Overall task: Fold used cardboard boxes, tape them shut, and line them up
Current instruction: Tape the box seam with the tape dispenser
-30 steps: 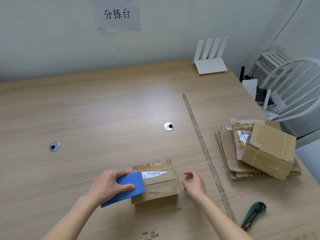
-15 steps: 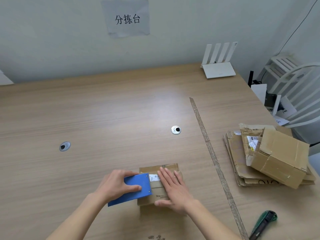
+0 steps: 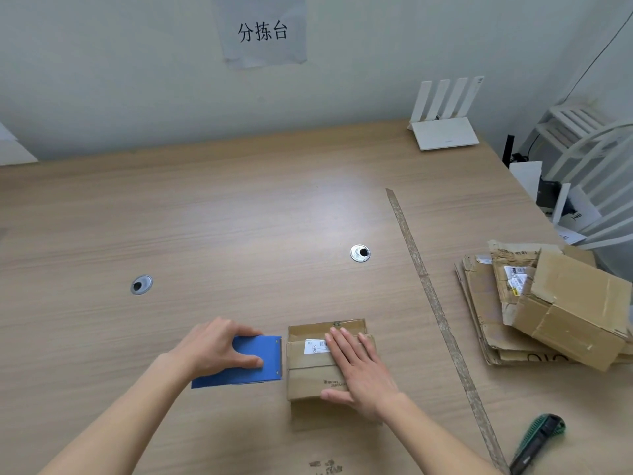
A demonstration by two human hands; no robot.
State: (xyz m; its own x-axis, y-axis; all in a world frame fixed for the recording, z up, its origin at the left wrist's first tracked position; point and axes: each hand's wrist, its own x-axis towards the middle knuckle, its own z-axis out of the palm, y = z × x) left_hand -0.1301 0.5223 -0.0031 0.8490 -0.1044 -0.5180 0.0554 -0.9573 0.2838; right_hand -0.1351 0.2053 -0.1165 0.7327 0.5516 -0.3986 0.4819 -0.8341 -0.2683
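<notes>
A small folded cardboard box point(image 3: 308, 368) with a white barcode label lies on the wooden table point(image 3: 239, 217) near the front edge. My right hand point(image 3: 359, 368) lies flat on its top with straight fingers, pressing the flaps down. My left hand point(image 3: 215, 347) grips a flat blue tool point(image 3: 253, 370) just left of the box, its right edge against the box's side. A pile of flattened cardboard point(image 3: 486, 313) lies at the right, with one assembled box point(image 3: 579, 306) sitting on it.
A long strip of old tape point(image 3: 431, 303) runs down the table right of the box. A green utility knife point(image 3: 537, 440) lies at the front right. Two cable grommets point(image 3: 360, 253) are set in the tabletop. A white router point(image 3: 445, 132) stands at the back right, a white chair point(image 3: 596, 173) beyond the table's edge.
My right hand came from beside the box onto its top and now presses flat. My left hand slid the blue tool off the box top to its left side.
</notes>
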